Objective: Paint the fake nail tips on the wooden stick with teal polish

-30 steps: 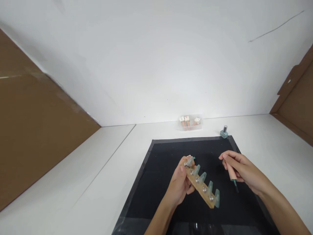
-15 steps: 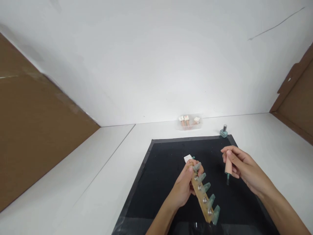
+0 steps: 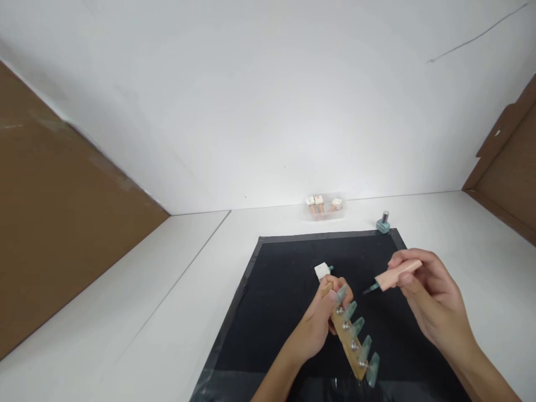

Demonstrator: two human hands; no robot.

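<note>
My left hand (image 3: 320, 318) is closed around the upper end of a yellowish nail display stick (image 3: 349, 349). Several translucent greenish nail tips (image 3: 363, 347) stand in a row along it on silvery mounts. Just beyond my left fingers is a white square bottle (image 3: 322, 271) with green at its neck; whether my fingers touch it I cannot tell. My right hand (image 3: 431, 301) pinches a nail polish brush (image 3: 396, 276) by its pink cap handle. Its dark green bristle end points left toward the nail tips, apart from them.
A black mat (image 3: 288, 262) with taped edges lies under my hands on a white table (image 3: 167, 312). Behind it stands a clear tray (image 3: 324, 216) with 3 white-and-pink bottles. A teal bottle with a silvery cap (image 3: 383, 223) stands at the mat's back right corner. Brown boards (image 3: 67, 212) flank the table.
My right hand has turned the brush from pointing down to pointing left. My left hand and the nail stick have shifted slightly right.
</note>
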